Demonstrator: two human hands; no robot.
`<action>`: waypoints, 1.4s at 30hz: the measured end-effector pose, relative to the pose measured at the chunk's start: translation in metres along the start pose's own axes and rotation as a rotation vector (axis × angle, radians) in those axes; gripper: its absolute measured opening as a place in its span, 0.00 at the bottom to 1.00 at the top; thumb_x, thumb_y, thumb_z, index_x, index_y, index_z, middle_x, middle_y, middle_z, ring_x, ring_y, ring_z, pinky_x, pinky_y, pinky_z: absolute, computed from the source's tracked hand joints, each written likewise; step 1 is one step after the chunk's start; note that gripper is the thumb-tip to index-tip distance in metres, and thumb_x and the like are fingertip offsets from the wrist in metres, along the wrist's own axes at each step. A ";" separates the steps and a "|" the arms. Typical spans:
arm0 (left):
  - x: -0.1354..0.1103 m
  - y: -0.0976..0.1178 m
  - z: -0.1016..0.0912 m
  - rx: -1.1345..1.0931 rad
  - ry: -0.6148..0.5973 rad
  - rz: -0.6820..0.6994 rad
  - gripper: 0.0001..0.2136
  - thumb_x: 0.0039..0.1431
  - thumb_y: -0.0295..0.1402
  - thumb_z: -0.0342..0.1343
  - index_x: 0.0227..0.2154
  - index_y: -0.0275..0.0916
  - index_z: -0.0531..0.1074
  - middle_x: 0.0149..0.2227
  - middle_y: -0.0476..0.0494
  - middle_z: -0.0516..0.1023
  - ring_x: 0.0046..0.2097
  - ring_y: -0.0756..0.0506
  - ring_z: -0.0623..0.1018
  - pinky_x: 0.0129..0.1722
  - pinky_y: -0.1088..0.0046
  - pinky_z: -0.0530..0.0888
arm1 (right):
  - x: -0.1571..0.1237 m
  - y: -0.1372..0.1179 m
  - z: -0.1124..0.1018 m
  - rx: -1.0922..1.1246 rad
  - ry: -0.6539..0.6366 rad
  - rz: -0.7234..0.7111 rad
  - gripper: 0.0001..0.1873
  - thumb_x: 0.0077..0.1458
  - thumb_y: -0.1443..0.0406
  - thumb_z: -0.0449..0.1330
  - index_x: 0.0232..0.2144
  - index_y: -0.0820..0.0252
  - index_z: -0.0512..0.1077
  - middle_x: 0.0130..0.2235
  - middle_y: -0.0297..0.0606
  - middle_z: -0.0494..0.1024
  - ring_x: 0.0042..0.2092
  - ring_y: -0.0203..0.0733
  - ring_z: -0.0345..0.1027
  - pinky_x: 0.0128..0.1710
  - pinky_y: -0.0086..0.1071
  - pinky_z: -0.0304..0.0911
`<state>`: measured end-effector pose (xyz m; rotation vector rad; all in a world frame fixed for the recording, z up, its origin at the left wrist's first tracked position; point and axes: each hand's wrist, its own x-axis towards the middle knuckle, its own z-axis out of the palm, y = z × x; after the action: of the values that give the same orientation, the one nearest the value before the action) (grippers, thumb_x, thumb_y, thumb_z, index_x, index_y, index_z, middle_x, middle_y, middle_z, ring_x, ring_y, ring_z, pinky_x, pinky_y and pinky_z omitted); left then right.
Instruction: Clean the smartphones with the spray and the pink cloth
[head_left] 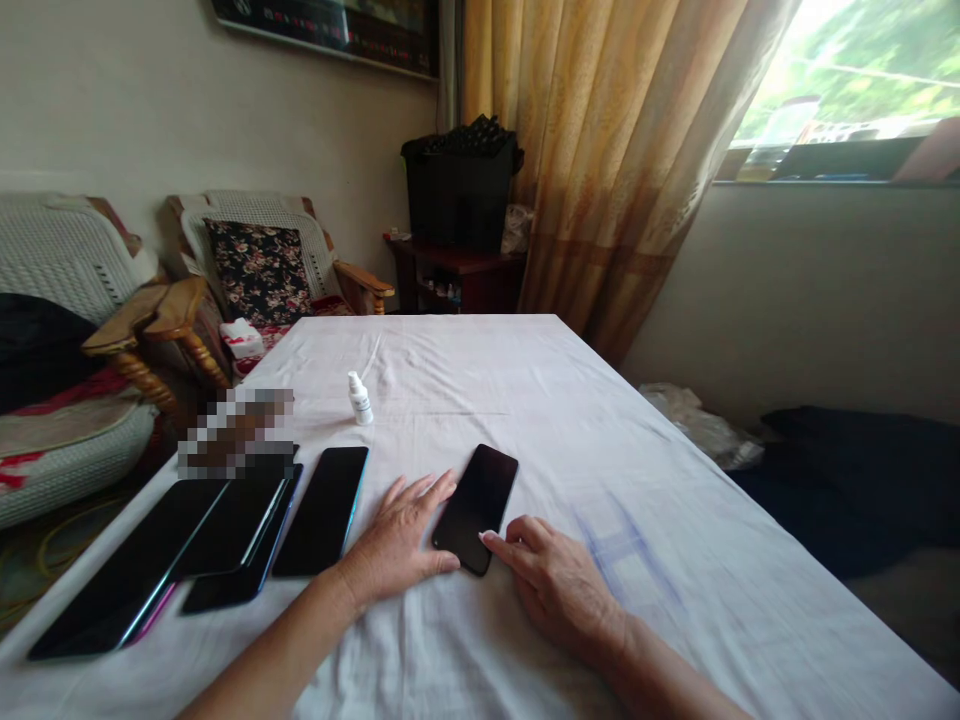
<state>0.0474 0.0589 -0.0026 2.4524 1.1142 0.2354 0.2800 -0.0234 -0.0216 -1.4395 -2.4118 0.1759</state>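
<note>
A black phone (478, 500) lies screen up on the white tablecloth (600, 420) in front of me. My left hand (397, 540) rests flat beside its left edge, fingers stretched out and the thumb touching the phone's near corner. My right hand (551, 580) is at the phone's near right corner, fingers curled, with a fingertip on its edge. Neither hand has lifted it.
Several more dark phones (232, 530) lie in a row at the left, some overlapping. A small white spray bottle (360, 398) stands behind them. Wooden armchairs with cushions (259, 270) stand past the table's left edge. A curtain (615, 160) and a dark cabinet (457, 270) are behind.
</note>
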 end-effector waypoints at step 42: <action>-0.018 0.000 0.023 0.187 0.227 -0.018 0.40 0.49 0.42 0.62 0.63 0.39 0.53 0.63 0.34 0.64 0.64 0.34 0.63 0.64 0.46 0.54 | 0.007 -0.010 -0.007 -0.126 -0.071 0.154 0.27 0.56 0.74 0.50 0.57 0.57 0.69 0.45 0.45 0.75 0.42 0.44 0.70 0.39 0.33 0.67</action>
<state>0.0430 0.0385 -0.0227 2.6285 1.3049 0.4318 0.2707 -0.0226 -0.0107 -1.7036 -2.4057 0.1149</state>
